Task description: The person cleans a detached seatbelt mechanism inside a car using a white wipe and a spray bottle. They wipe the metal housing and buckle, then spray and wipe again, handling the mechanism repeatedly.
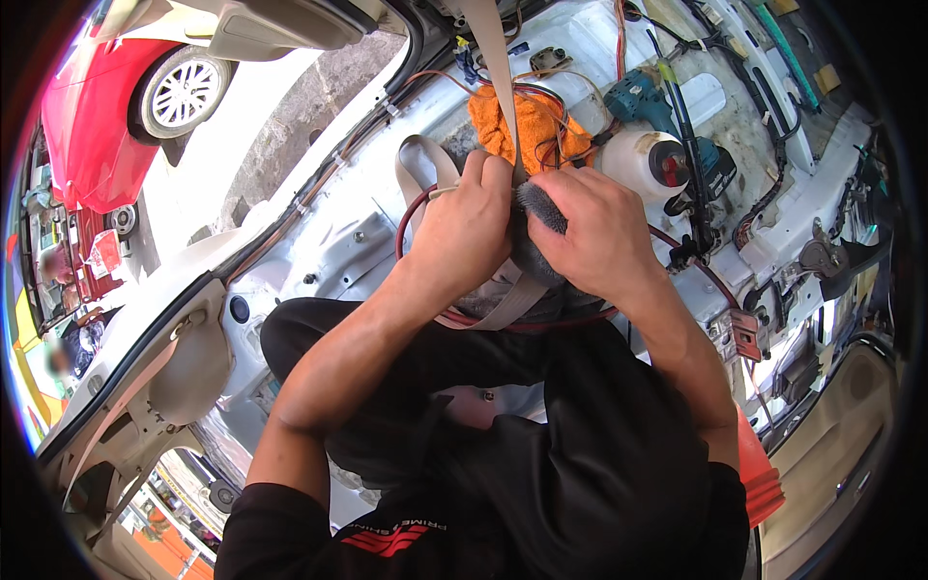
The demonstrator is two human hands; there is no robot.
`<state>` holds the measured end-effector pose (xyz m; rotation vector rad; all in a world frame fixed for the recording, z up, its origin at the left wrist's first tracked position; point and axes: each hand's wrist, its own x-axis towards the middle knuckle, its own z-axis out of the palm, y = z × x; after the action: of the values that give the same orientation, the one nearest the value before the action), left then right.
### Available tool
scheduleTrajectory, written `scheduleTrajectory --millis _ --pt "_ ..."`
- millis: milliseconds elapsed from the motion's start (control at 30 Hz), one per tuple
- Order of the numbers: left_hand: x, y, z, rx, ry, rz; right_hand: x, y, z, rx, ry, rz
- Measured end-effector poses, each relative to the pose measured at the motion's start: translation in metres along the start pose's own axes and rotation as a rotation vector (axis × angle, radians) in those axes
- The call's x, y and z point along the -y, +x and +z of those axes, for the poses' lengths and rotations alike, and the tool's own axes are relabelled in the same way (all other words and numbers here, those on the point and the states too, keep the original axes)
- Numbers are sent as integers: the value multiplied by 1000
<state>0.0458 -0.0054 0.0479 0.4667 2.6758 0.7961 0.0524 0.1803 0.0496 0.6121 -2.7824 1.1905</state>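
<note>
My left hand [467,225] is closed on a beige seat belt strap [496,65], which runs taut from the top of the view down to between my hands. My right hand [591,228] grips a grey bristled brush [540,206] against the strap, its fingers curled round the far side. More belt webbing [518,301] loops below my hands and to their left. A dark red hose [401,235] curves around beneath. Just beyond my hands lies an orange cloth [493,119] with thin wires over it.
A stripped white car floor [333,254] with wiring surrounds me. A teal cordless drill [638,101], a white bottle [631,163] and a black rod [685,130] lie to the right. An orange-red container [757,471] stands at lower right. Outside are a red car [101,109] and people at far left.
</note>
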Motion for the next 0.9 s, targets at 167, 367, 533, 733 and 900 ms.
scheduleTrajectory --millis 167,367,533,733,900 --pt "-2 3 1 -9 12 7 -7 -6 2 26 -49 31" --pt "5 -1 0 -109 -59 74 -4 -9 0 60 -89 34" --pt "10 -4 -11 -111 -401 20 -34 -39 13 124 -153 149" --pt "15 -7 -12 -67 -677 -29 -30 -40 -21 -96 -20 266" --pt "8 -5 -2 -88 -528 -126 3 -25 -26 -112 -6 116"
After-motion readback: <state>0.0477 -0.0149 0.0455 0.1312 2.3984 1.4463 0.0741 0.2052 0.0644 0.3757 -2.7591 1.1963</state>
